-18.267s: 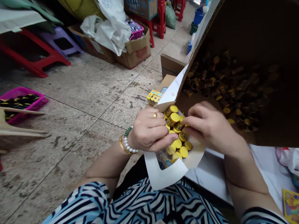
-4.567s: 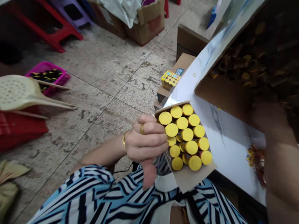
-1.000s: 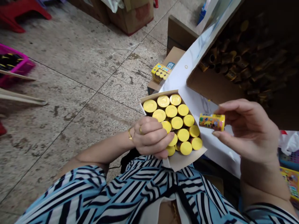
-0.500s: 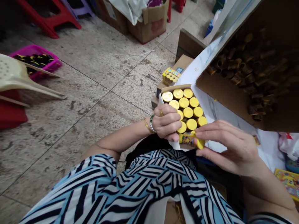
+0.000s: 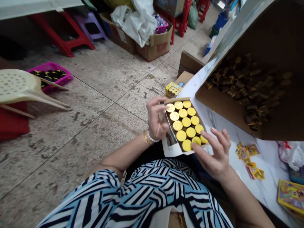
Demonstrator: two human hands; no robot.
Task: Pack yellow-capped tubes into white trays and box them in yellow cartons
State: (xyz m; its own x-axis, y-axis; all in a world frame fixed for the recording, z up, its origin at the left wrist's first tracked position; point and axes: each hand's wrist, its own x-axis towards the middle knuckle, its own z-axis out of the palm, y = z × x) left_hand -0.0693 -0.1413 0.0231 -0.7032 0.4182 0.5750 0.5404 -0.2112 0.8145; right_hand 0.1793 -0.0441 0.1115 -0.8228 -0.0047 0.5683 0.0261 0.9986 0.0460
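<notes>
Left fingers [image 5: 158,103]: half open at the box [image 5: 172,152] rim, hold unclear.
Right fingers [image 5: 219,139]: spread open, just beside it, holding nothing.
Box: held gold-capped tubes [image 5: 186,122].
Bench [image 5: 268,186]: carried wrappers [image 5: 244,152].

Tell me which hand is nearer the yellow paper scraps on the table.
Right hand: nearer, just beside the yellow paper scraps, not touching them. Left hand: farther, beyond the open box.

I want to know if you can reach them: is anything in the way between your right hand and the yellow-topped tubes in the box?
Nothing visible is in the way. The right hand is open, right at the corner of the cardboard tray, and the yellow-topped tubes lie uncovered in it.
</notes>
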